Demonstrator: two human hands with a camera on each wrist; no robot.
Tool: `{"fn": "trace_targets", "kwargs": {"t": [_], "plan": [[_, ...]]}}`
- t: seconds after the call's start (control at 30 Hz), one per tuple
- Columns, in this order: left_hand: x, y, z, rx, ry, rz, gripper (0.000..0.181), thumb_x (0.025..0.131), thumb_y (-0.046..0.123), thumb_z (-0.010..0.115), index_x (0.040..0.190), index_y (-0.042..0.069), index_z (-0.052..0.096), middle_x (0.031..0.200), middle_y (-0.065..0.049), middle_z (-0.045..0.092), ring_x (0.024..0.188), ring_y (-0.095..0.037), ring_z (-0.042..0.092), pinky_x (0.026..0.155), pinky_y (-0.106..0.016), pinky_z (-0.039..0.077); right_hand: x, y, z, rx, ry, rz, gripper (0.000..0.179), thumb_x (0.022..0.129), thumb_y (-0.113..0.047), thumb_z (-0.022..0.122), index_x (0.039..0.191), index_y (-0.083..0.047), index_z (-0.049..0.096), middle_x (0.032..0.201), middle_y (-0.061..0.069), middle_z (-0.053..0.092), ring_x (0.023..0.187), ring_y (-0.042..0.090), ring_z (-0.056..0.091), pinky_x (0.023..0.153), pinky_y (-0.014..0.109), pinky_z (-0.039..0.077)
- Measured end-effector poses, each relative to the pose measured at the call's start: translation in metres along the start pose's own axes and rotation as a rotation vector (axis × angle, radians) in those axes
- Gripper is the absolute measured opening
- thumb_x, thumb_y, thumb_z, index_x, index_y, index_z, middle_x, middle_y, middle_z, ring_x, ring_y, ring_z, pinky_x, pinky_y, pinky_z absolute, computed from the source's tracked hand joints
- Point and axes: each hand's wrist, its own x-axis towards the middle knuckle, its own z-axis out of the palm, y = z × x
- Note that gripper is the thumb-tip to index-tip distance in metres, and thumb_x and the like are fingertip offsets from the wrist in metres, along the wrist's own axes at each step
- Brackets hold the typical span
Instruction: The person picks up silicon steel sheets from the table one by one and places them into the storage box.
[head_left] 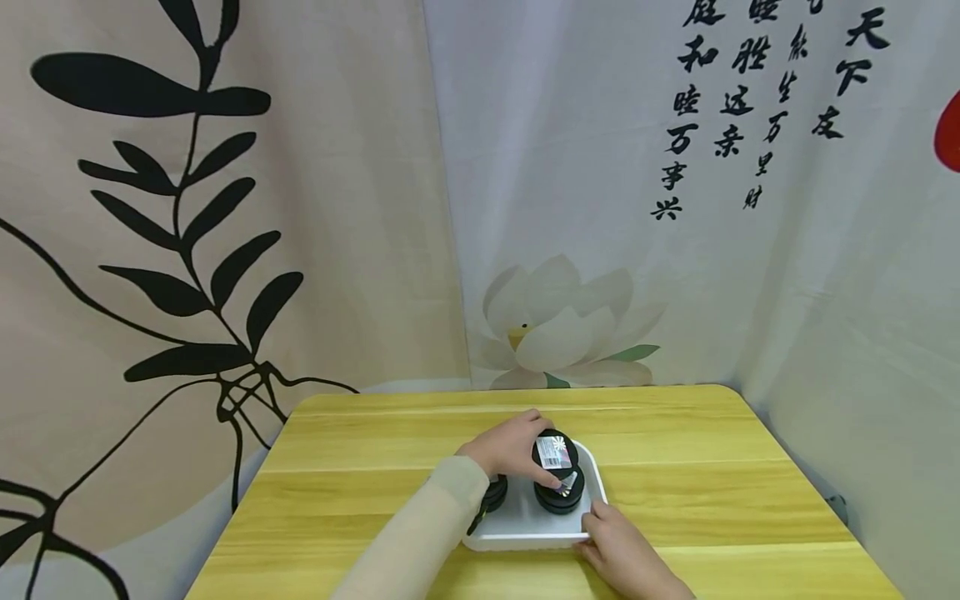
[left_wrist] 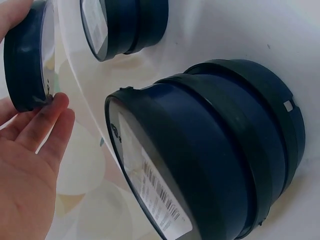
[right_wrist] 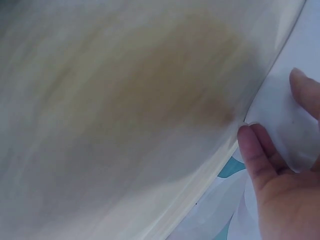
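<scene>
My left hand (head_left: pixel 512 448) holds a round, flat black container (head_left: pixel 555 452) with a white barcode label, thumb on one side and fingers on the other. In the left wrist view this container (left_wrist: pixel 24 60) is apart from the rest. Just below it in the head view stands a stack of like containers (head_left: pixel 562 493) in a white tray (head_left: pixel 517 533). Another black stack (head_left: pixel 495 493) is partly hidden by my left wrist. With thumb and fingers, my right hand (head_left: pixel 618 546) grips the tray's near right corner; the right wrist view shows its fingertips (right_wrist: pixel 255 145) at the rim.
The tray stands on a wood-grain table (head_left: pixel 712 467), near its front. Behind the table hangs a pale curtain (head_left: pixel 570 183) printed with a flower and dark characters. Stacked black containers (left_wrist: pixel 210 140) fill much of the left wrist view.
</scene>
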Motion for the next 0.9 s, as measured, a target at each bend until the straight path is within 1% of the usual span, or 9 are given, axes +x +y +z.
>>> {"fn": "trace_targets", "kwargs": {"t": [0.2, 0.37, 0.47, 0.6, 0.77, 0.9], "plan": [[0.002, -0.004, 0.006, 0.009, -0.004, 0.035, 0.089, 0.068, 0.063, 0.086, 0.139, 0.020, 0.055, 0.124, 0.008, 0.055, 0.104, -0.005, 0.056, 0.097, -0.026, 0.051, 0.000, 0.000, 0.003, -0.019, 0.048, -0.029, 0.027, 0.081, -0.028, 0.081, 0.078, -0.019, 0.056, 0.086, -0.010, 0.045, 0.077, 0.007, 0.048, 0.068, 0.030, 0.046], [0.006, -0.006, 0.012, 0.027, -0.016, 0.051, 0.091, 0.067, 0.066, 0.084, 0.140, 0.020, 0.054, 0.125, 0.008, 0.054, 0.105, -0.005, 0.056, 0.098, -0.027, 0.051, 0.001, 0.000, 0.001, -0.016, 0.025, -0.020, 0.026, 0.083, -0.029, 0.080, 0.079, -0.019, 0.057, 0.087, -0.010, 0.046, 0.079, 0.007, 0.048, 0.069, 0.031, 0.046], [0.008, -0.005, 0.013, 0.037, -0.023, 0.049, 0.091, 0.068, 0.067, 0.084, 0.140, 0.020, 0.054, 0.128, 0.008, 0.054, 0.108, -0.005, 0.056, 0.100, -0.027, 0.050, 0.000, 0.000, 0.001, -0.016, 0.018, -0.014, 0.026, 0.083, -0.030, 0.080, 0.079, -0.019, 0.057, 0.087, -0.010, 0.045, 0.079, 0.007, 0.047, 0.069, 0.030, 0.046], [0.007, -0.001, 0.013, 0.045, -0.043, 0.037, 0.091, 0.069, 0.066, 0.083, 0.141, 0.020, 0.054, 0.130, 0.008, 0.054, 0.109, -0.006, 0.056, 0.099, -0.027, 0.051, 0.000, 0.001, 0.002, -0.023, 0.030, -0.018, 0.027, 0.082, -0.030, 0.081, 0.078, -0.020, 0.057, 0.087, -0.011, 0.043, 0.078, 0.005, 0.046, 0.068, 0.029, 0.045], [0.008, 0.001, 0.016, 0.070, -0.058, 0.025, 0.090, 0.069, 0.066, 0.083, 0.142, 0.021, 0.053, 0.131, 0.008, 0.053, 0.108, -0.005, 0.057, 0.098, -0.026, 0.051, 0.000, 0.002, 0.003, -0.005, 0.005, -0.005, 0.026, 0.082, -0.029, 0.081, 0.079, -0.019, 0.057, 0.085, -0.011, 0.041, 0.076, 0.005, 0.043, 0.065, 0.028, 0.043], [0.009, 0.003, 0.018, 0.089, -0.061, 0.027, 0.091, 0.069, 0.067, 0.083, 0.142, 0.021, 0.053, 0.131, 0.008, 0.054, 0.108, -0.004, 0.057, 0.098, -0.026, 0.051, -0.001, 0.002, 0.002, -0.005, 0.003, 0.001, 0.026, 0.082, -0.028, 0.081, 0.078, -0.019, 0.057, 0.085, -0.011, 0.040, 0.075, 0.004, 0.042, 0.064, 0.027, 0.042]]}}
